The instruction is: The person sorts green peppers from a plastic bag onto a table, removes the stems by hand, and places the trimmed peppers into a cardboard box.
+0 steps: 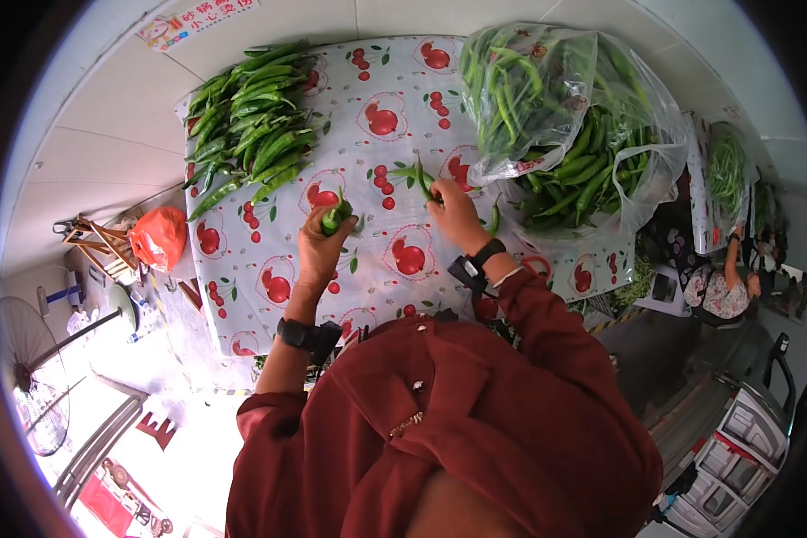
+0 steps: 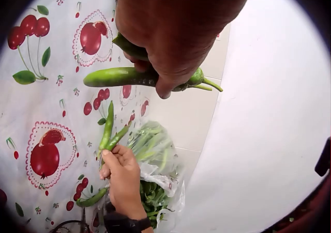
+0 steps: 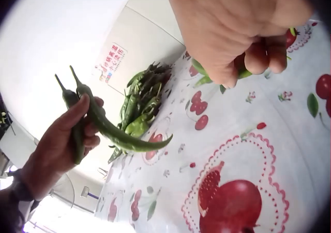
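Note:
In the head view my left hand [image 1: 321, 251] grips green peppers [image 1: 331, 221] upright over the middle of the table; the right wrist view shows two long peppers [image 3: 111, 129] in that left hand [image 3: 54, 147], stems up. To its right, my right hand [image 1: 459, 221] pinches green peppers [image 1: 425, 182] near the tablecloth. In the left wrist view that right hand [image 2: 123, 178] holds two peppers [image 2: 108, 127] by their lower ends. One loose pepper [image 1: 495, 217] lies beside the right hand. The two hands are apart.
Rows of green peppers [image 1: 258, 117] are piled at the table's back left. An open plastic bag [image 1: 529, 99] full of peppers stands at the back right. A red bag [image 1: 159, 238] and a fan [image 1: 29, 368] are off to the left; a person in a floral top [image 1: 715, 291] is at the far right.

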Demonstrator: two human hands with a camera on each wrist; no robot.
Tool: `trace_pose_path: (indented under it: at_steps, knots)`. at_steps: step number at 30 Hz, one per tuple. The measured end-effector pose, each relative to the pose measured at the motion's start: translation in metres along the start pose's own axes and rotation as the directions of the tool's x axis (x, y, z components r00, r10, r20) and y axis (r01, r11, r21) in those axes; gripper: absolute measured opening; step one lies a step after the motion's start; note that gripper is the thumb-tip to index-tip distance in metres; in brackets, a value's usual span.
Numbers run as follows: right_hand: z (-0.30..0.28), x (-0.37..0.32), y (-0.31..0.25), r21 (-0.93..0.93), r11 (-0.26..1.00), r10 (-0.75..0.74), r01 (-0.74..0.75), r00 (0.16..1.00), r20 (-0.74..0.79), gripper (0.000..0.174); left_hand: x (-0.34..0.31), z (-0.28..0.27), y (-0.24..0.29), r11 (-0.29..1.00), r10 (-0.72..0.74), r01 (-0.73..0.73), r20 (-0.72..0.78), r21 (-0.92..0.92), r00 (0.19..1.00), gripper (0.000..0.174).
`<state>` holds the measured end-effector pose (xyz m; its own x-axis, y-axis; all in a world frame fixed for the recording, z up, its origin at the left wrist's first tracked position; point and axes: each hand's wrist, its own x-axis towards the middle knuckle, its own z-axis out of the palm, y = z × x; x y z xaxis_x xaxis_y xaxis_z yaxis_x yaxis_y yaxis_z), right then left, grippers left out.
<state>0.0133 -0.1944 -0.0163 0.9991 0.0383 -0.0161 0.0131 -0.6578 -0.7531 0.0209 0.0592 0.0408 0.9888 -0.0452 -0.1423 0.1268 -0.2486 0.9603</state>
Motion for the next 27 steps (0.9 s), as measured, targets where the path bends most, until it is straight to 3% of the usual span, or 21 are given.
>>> trace_pose_path:
  at_steps: [1,4,5,7,11,13,17,20,22,23,24,25,26,27]
  knots:
    - [-0.001,0.007,0.0,0.043,0.999,-0.007,0.011,0.997,-0.08,0.021,0.0,0.0,0.001,1.0,0.001,-0.001,0.001,-0.001,1.0,0.022]
    - [0.007,0.021,0.015,-0.047,0.998,-0.04,0.031,0.981,-0.192,0.023,-0.002,0.0,0.005,0.963,-0.224,0.23,0.061,-0.138,0.973,0.019]
    - [0.009,0.021,0.019,-0.045,0.998,-0.042,0.034,0.98,-0.192,0.023,-0.002,0.0,0.005,0.964,-0.222,0.228,0.059,-0.137,0.973,0.019]
    - [0.01,0.022,0.021,-0.227,0.969,0.077,-0.094,0.993,-0.085,0.027,-0.002,0.002,0.006,0.941,-0.267,0.278,0.083,-0.193,0.96,0.02]
    - [0.012,0.024,0.025,-0.234,0.97,0.049,-0.065,0.996,-0.072,0.027,-0.002,0.002,0.006,0.899,-0.333,0.347,0.097,-0.268,0.938,0.021]
    - [0.01,0.023,0.022,-0.029,0.992,0.123,-0.121,0.985,0.124,0.023,-0.002,0.003,-0.002,0.851,-0.37,0.395,0.14,-0.345,0.919,0.021]
    - [0.009,0.017,0.008,0.165,0.942,0.258,-0.293,0.944,0.204,0.024,-0.003,0.009,-0.015,0.828,-0.402,0.439,0.178,-0.348,0.898,0.021]
    - [0.016,0.01,0.001,0.148,0.963,0.2,-0.226,0.965,0.168,0.027,-0.005,0.013,-0.019,0.813,-0.419,0.476,0.231,-0.334,0.878,0.022]
    - [0.017,0.009,-0.019,0.094,0.995,-0.007,0.014,0.998,-0.068,0.032,-0.005,0.015,-0.019,0.854,-0.406,0.464,0.256,-0.235,0.877,0.023]
    - [0.013,0.013,-0.028,0.042,0.994,-0.104,0.105,0.994,-0.035,0.034,-0.005,0.017,-0.018,0.865,-0.414,0.469,0.272,-0.179,0.868,0.024]
    - [0.007,0.015,-0.042,0.04,0.993,-0.109,0.11,0.993,-0.039,0.034,-0.005,0.019,-0.016,0.868,-0.409,0.463,0.272,-0.181,0.871,0.024]
    - [0.0,0.017,-0.057,0.332,0.94,0.023,-0.083,0.983,0.181,0.033,-0.005,0.023,-0.016,0.877,-0.403,0.459,0.303,-0.142,0.864,0.023]
    - [-0.002,0.016,-0.066,0.541,0.778,0.079,-0.319,0.904,0.419,0.033,-0.005,0.026,-0.016,0.885,-0.398,0.453,0.335,-0.103,0.854,0.023]
    - [0.005,0.014,-0.062,0.525,0.771,0.086,-0.361,0.875,0.476,0.028,-0.003,0.027,-0.017,0.902,-0.383,0.43,0.394,-0.036,0.836,0.023]
